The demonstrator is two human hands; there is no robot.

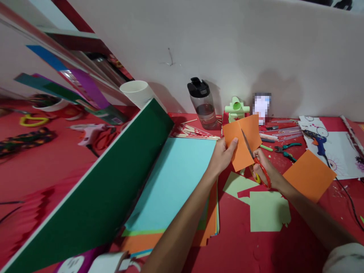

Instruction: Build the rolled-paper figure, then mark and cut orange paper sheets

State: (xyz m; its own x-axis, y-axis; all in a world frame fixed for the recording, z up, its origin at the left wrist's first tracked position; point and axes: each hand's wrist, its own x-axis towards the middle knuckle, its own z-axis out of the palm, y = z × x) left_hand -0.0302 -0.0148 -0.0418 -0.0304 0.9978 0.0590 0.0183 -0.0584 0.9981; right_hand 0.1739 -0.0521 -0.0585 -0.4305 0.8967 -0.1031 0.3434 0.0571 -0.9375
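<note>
My left hand (224,153) grips an orange sheet of paper (241,151) by its left side, thumb on top. Closed around the handles of red and yellow scissors (263,172) is my right hand (265,168). The scissor blades lie across the paper, where a slit runs up towards its top edge. Below the hands, pale green paper pieces (269,212) with ragged cut edges lie on the red table. Another orange sheet (309,175) rests to the right, beside my right forearm.
A dark green board (93,197) leans at left, by a stack of coloured paper (182,170). Behind stand a water bottle (203,104), a green paper model (236,110) and a phone (261,108). Pliers (287,149) and a blue glue gun (318,142) lie right.
</note>
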